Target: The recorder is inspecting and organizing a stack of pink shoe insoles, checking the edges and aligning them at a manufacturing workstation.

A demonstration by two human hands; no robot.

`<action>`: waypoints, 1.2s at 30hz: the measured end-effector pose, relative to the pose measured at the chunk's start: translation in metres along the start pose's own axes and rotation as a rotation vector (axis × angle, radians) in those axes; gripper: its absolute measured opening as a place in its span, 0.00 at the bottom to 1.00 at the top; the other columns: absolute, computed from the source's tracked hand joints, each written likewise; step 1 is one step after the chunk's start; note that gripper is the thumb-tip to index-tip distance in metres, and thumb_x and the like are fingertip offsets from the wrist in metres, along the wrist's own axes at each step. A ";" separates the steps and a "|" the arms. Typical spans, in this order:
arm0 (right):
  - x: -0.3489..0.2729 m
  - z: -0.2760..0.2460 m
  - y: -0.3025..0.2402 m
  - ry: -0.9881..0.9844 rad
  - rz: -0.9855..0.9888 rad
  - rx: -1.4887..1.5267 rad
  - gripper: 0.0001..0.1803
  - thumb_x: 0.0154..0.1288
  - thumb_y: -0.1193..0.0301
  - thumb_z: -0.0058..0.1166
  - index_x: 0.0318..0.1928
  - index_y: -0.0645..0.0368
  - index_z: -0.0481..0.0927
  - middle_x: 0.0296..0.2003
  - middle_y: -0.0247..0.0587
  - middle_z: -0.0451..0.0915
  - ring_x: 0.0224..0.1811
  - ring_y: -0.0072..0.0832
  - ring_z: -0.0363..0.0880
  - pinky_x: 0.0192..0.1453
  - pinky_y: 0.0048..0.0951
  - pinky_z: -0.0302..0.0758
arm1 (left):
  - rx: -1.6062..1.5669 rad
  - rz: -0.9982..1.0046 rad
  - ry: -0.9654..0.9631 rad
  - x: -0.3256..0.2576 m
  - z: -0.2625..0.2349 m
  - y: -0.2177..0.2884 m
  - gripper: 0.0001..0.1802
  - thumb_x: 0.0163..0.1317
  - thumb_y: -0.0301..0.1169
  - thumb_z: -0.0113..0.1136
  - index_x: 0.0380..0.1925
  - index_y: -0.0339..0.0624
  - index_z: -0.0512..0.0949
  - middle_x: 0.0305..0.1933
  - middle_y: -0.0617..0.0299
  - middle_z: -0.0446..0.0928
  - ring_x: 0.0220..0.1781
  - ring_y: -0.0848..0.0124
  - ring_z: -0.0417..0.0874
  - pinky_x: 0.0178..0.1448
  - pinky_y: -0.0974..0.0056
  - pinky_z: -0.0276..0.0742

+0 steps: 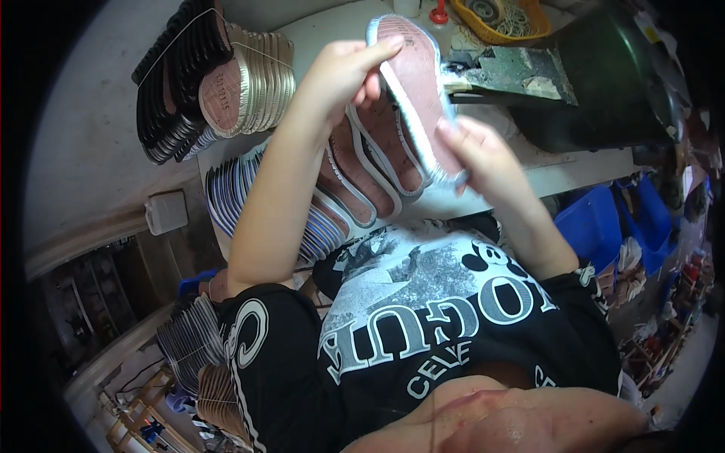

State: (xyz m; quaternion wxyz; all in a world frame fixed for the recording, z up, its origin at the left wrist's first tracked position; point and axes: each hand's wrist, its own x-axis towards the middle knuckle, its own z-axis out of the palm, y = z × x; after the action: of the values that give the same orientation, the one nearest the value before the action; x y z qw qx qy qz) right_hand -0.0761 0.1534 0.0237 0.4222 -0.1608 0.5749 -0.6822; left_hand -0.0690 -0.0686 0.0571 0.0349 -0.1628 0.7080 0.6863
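Observation:
Both of my hands hold one shoe sole, with a pinkish-brown face and a shiny silver-white rim. My left hand grips its wide end, thumb lying on the face and fingers curled behind. At the narrower end my right hand pinches the rim, slightly blurred. Below the held sole, a row of similar soles overlaps on the white table, partly hidden by my left forearm. A dark machine with a worn metal plate stands right behind the sole's right edge.
Tied bundles of black-edged soles and gold-edged soles stand at the far left. A red-topped bottle and a yellow basket are at the back. Blue bins stand at right, beyond the table edge. More stacked soles sit lower left.

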 end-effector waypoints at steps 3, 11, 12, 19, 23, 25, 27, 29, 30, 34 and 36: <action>-0.025 0.018 0.012 -0.076 -0.014 -0.045 0.19 0.71 0.58 0.47 0.47 0.63 0.75 0.30 0.27 0.75 0.28 0.13 0.71 0.28 0.18 0.71 | -0.121 0.009 -0.018 -0.040 -0.017 -0.016 0.22 0.65 0.47 0.54 0.25 0.38 0.76 0.17 0.60 0.76 0.15 0.80 0.72 0.20 0.75 0.65; 0.011 0.016 0.048 -0.055 -0.020 -1.483 0.21 0.62 0.54 0.54 0.27 0.62 0.78 0.22 0.51 0.79 0.28 0.46 0.80 0.33 0.41 0.75 | 1.245 0.097 0.534 -0.112 -0.031 -0.147 0.32 0.56 0.46 0.61 0.55 0.36 0.72 0.65 0.43 0.63 0.71 0.50 0.56 0.71 0.43 0.45; 0.008 0.025 0.039 0.050 -0.060 -1.420 0.20 0.58 0.55 0.57 0.25 0.61 0.77 0.21 0.48 0.79 0.28 0.47 0.80 0.34 0.43 0.76 | 1.245 0.086 0.548 -0.113 -0.023 -0.148 0.32 0.56 0.46 0.61 0.55 0.36 0.72 0.65 0.43 0.63 0.71 0.50 0.56 0.71 0.43 0.45; 0.037 0.029 0.089 -0.074 -0.224 -1.372 0.14 0.56 0.60 0.58 0.26 0.60 0.78 0.24 0.48 0.80 0.30 0.45 0.81 0.38 0.42 0.76 | 1.161 0.297 0.564 -0.075 0.015 -0.154 0.35 0.53 0.50 0.62 0.57 0.41 0.71 0.67 0.46 0.61 0.72 0.52 0.52 0.70 0.37 0.37; 0.038 0.018 0.083 -0.041 -0.202 -1.239 0.12 0.52 0.63 0.61 0.26 0.59 0.77 0.24 0.44 0.80 0.29 0.43 0.80 0.36 0.41 0.76 | 1.087 0.124 0.527 -0.047 0.004 -0.145 0.46 0.44 0.55 0.67 0.61 0.42 0.67 0.67 0.42 0.60 0.73 0.50 0.51 0.70 0.36 0.38; 0.034 0.017 0.084 -0.045 -0.201 -1.275 0.12 0.52 0.64 0.62 0.27 0.59 0.77 0.23 0.43 0.80 0.28 0.42 0.80 0.34 0.40 0.75 | 1.133 0.010 0.341 -0.037 -0.008 -0.126 0.56 0.34 0.59 0.71 0.63 0.42 0.64 0.69 0.43 0.58 0.74 0.50 0.49 0.70 0.36 0.38; 0.028 0.023 0.085 -0.048 -0.229 -1.148 0.12 0.53 0.64 0.61 0.27 0.59 0.76 0.23 0.43 0.79 0.27 0.42 0.79 0.33 0.39 0.75 | 1.160 0.046 0.274 -0.021 -0.028 -0.124 0.62 0.30 0.61 0.72 0.66 0.45 0.60 0.71 0.49 0.56 0.74 0.55 0.51 0.72 0.42 0.43; 0.025 0.024 0.083 -0.056 -0.259 -1.146 0.12 0.55 0.64 0.60 0.27 0.60 0.77 0.21 0.45 0.78 0.25 0.42 0.79 0.31 0.39 0.73 | 0.961 0.045 0.145 0.001 -0.049 -0.123 0.58 0.31 0.62 0.72 0.64 0.47 0.65 0.67 0.52 0.64 0.71 0.56 0.60 0.71 0.44 0.46; 0.024 0.024 0.083 -0.045 -0.255 -1.129 0.12 0.56 0.64 0.60 0.27 0.61 0.76 0.21 0.45 0.78 0.25 0.42 0.78 0.30 0.38 0.73 | 0.982 0.093 0.160 0.005 -0.056 -0.125 0.44 0.32 0.60 0.72 0.49 0.46 0.76 0.55 0.52 0.72 0.61 0.56 0.69 0.65 0.49 0.59; 0.022 0.013 0.089 -0.046 -0.207 -0.986 0.14 0.61 0.64 0.58 0.29 0.63 0.75 0.21 0.46 0.77 0.23 0.39 0.76 0.30 0.36 0.71 | 0.857 0.363 0.187 0.009 -0.075 -0.132 0.30 0.39 0.54 0.73 0.21 0.41 0.70 0.33 0.56 0.70 0.41 0.63 0.72 0.43 0.63 0.67; 0.022 0.013 0.086 -0.058 -0.197 -0.957 0.14 0.61 0.64 0.58 0.29 0.63 0.75 0.22 0.46 0.77 0.23 0.38 0.76 0.30 0.35 0.71 | 0.709 0.441 0.152 0.009 -0.076 -0.131 0.29 0.43 0.54 0.72 0.20 0.41 0.69 0.29 0.59 0.70 0.37 0.67 0.71 0.40 0.65 0.67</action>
State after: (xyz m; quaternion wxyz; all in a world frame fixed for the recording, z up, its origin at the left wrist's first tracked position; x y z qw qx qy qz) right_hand -0.0459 0.1299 -0.0575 0.2500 -0.4094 0.7941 -0.3733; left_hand -0.0276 -0.1459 -0.0665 -0.1109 -0.0355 0.9187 0.3775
